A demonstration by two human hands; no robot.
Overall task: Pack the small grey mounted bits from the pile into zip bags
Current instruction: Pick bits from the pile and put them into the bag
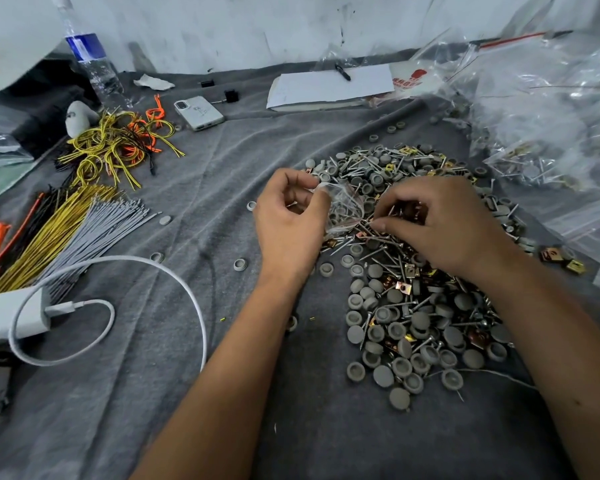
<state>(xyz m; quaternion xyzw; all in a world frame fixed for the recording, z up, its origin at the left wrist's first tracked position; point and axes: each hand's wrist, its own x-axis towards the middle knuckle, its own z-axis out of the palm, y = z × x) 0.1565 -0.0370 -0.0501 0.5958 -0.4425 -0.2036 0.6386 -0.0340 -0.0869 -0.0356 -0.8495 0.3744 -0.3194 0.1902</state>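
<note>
Two hands at work: my left hand [288, 216] pinches the small zip bag [343, 209] open (some pieces already inside), my right hand [440, 223] just beside it pinches bits from the pile [406, 306] spread right across the tabletop [187, 375]. Filling step, I judge; next, feed them into the mouth.

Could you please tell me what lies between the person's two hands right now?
In the head view, a small clear zip bag lies between the left hand and right hand, over the pile.

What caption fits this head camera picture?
Left hand holds a zip bag open while right hand picks from the pile.
</note>
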